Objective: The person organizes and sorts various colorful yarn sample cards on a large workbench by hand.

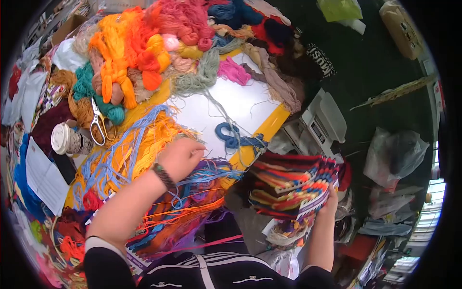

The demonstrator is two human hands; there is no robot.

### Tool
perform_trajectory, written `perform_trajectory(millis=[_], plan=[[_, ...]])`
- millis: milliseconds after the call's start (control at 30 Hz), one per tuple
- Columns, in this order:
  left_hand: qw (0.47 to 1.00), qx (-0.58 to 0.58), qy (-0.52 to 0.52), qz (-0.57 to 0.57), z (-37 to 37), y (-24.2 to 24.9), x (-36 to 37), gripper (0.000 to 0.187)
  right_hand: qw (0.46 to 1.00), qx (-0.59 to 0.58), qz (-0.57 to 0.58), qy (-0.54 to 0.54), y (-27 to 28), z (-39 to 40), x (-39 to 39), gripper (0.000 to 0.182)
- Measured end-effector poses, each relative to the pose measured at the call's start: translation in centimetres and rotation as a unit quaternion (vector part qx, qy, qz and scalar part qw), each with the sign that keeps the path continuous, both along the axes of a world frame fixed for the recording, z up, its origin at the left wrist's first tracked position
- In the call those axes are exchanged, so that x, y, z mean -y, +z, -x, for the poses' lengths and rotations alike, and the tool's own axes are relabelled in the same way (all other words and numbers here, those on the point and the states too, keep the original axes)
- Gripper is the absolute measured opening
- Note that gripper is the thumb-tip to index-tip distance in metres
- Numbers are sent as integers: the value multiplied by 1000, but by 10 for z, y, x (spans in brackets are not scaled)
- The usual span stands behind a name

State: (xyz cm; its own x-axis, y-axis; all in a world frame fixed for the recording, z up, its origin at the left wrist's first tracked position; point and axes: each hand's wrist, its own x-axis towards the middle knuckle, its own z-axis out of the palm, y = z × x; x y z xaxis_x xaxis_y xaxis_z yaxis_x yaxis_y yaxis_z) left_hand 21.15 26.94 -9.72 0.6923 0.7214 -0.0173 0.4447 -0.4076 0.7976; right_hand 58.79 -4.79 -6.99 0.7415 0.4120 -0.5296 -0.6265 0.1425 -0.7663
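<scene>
1. The canvas point(293, 185), a stiff mesh panel partly stitched with yarn, is held off the right edge of the desk point(240, 103), above the person's lap. It is tilted edge-up toward the camera, probably so the worked face can be read while yarn is fetched.
2. Appearance: bands of red, dark blue, orange and yellow-green cover the mesh. Bare white grid shows along the lower right edge. Loose yarn ends hang from the underside.
3. The right hand point(329, 200) supports the canvas from below at its right corner. Its fingers are wrapped round the edge, grasping the panel; the grip looks firm enough to keep it level.
4. The left hand point(180, 156) is over the desk, in a spread of loose strands point(139, 144) of blue, yellow and orange. Its fingers are clenched to a pinch; whether a strand is caught between them cannot be told.
5. A blue coil point(231, 135) lies just right of that hand on the white desk surface.
6. Scissors point(98, 125) lie to the left, within reach, beside a lidded cup point(65, 138).
7. Skeins point(144, 53) in orange, pink, teal and grey-green are heaped along the far side of the desk, well apart from the canvas.
</scene>
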Motion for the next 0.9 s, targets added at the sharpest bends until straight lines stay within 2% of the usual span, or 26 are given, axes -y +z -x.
perform_trajectory(millis=[33, 133, 167, 267, 333, 433, 533, 567, 600, 633, 667, 700, 733, 767, 800, 833, 900], plan=[[1000, 1, 8, 4, -16, -9, 5, 20, 1000, -13, 9, -5, 1, 5, 14, 38], [994, -100, 39, 33, -70, -31, 13, 24, 997, -28, 62, -28, 18, 29, 41, 40], [983, -150, 72, 79, -89, -37, 14, 29, 996, -6, 81, -35, 12, 25, 61, 40], [969, -209, 118, 58, -136, -54, 14, 40, 992, -68, 80, -67, 26, 23, 85, 39], [954, -255, 140, 68, -161, -43, 14, 36, 990, -89, 77, -71, 33, 16, 98, 39], [944, -299, 135, 35, -177, -55, 13, 27, 990, -101, 67, -74, 33, -2, 113, 38], [960, -203, 180, 65, -178, -58, -17, 27, 988, -100, 89, -75, 43, -18, 110, 39], [965, -142, 220, 1, -177, -64, -34, 25, 989, -101, 78, -69, 50, -22, 108, 40], [960, -148, 232, 60, -177, -49, -64, 27, 992, -104, 47, -53, 53, -28, 111, 42], [954, -95, 279, 54, -175, -38, -94, 27, 991, -104, 46, -67, 50, -35, 116, 42], [957, -77, 279, 28, -169, -11, -129, 28, 992, -100, 39, -68, 51, -41, 120, 42], [942, -37, 334, -20, -170, 30, -152, 28, 992, -99, 42, -71, 53, -45, 121, 41], [938, 64, 332, -76, -159, 49, -182, 30, 991, -104, 42, -74, 55, -50, 120, 41], [919, 87, 336, -186, -152, 75, -203, 30, 991, -105, 30, -77, 69, -49, 109, 42], [903, 198, 366, -103, -145, 126, -222, 28, 991, -105, 32, -76, 72, -53, 104, 42], [893, 212, 376, -126, -139, 134, -232, 24, 991, -99, 33, -80, 72, -55, 103, 42], [901, 101, 379, -187, -130, 134, -232, 24, 992, -91, 26, -78, 81, -56, 86, 43]])
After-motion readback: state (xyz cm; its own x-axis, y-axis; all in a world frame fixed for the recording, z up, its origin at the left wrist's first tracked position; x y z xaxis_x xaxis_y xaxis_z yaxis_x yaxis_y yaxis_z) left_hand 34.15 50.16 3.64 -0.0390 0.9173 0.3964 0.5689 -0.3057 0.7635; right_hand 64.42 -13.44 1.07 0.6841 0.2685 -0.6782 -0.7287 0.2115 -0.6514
